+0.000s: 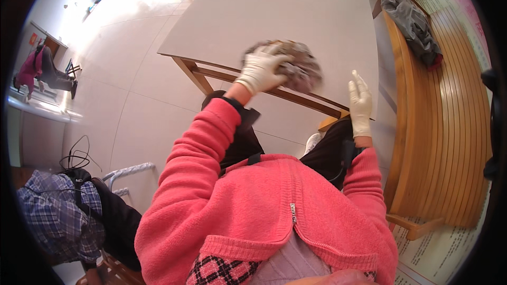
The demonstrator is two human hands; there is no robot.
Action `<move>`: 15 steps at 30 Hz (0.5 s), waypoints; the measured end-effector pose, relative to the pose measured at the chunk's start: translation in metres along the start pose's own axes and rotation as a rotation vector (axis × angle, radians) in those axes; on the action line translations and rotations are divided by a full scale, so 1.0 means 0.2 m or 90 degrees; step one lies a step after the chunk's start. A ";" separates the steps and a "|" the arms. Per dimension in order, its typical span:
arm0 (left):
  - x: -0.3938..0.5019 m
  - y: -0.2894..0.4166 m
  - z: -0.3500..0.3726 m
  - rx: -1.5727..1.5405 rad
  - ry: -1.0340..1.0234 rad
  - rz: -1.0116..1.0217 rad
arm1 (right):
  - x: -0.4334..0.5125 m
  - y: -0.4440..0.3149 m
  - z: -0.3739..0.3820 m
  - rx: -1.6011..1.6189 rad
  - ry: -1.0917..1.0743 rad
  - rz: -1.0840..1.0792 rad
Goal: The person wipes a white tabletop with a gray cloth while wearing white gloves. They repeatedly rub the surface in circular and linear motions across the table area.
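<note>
My left hand (262, 70), in a cream rubber glove, grips the left part of a crumpled greyish-brown patterned cloth (303, 65). The cloth lies bunched at the near edge of a pale glossy tabletop (273, 12), and motion blurs its outline. The fingers spread over the top of the bundle, while the part beneath the palm is hidden. Over the table's near right corner is my right hand (360, 101), gloved alike. Its fingers stretch forward and hold nothing; whether it touches the tabletop is unclear.
A slatted wooden bench (443, 126) runs along the right, with a grey jacket (412, 27) on it. One person in a plaid shirt (59, 209) is close at the lower left, beside a metal-framed chair (128, 171). Other people are farther off at the left and top right.
</note>
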State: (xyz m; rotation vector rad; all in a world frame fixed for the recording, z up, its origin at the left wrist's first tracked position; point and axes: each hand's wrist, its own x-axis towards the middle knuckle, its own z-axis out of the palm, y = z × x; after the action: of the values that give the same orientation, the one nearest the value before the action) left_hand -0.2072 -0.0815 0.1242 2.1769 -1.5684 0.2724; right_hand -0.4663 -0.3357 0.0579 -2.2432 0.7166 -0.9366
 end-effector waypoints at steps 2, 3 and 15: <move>-0.07 -0.18 -0.08 0.061 0.035 -0.123 | -0.11 -0.06 0.05 -0.272 0.003 -0.100; -0.11 -0.26 -0.12 0.102 0.063 -0.179 | -0.16 -0.09 0.09 -0.306 -0.063 -0.086; -0.20 -0.50 -0.22 0.204 0.089 -0.364 | -0.20 -0.27 0.10 -0.343 -0.230 -0.249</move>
State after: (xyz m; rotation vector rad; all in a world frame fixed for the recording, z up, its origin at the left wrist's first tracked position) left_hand -0.1218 -0.0014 0.1236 2.6731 -0.8153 0.5006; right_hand -0.4622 -0.2656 0.0660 -3.0013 0.3969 -0.5058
